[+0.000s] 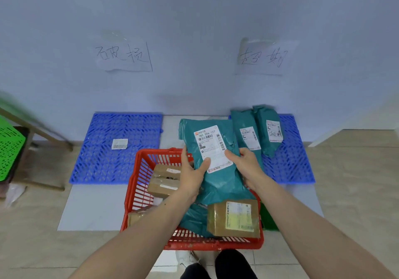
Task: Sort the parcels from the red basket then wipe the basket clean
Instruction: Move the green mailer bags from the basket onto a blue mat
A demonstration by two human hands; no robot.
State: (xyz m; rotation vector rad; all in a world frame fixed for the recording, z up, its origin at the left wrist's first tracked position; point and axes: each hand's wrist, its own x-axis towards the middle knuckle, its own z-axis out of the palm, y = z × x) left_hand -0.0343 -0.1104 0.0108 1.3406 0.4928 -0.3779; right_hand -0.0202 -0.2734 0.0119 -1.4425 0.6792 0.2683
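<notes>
While both hands are lifting a teal parcel (218, 160) above the red basket (138, 183) | left hand (192, 175) gripping its left edge, thumb lying on the label | right hand (244, 166) gripping the right edge, thumb on the label, fingers behind | 2 teal parcels (257, 132) lying on the right blue mat (293, 162) | brown boxes (234, 218) sitting in the basket.

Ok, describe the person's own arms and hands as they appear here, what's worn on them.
Both forearms are bare right up to the bottom edge of the frame: no sleeves show. The left hand and right hand wear no gloves, and no rings, watch or wristband can be seen on either. No markings show on the arms. Below them, only dark trousers and a pale shoe are visible.
</notes>
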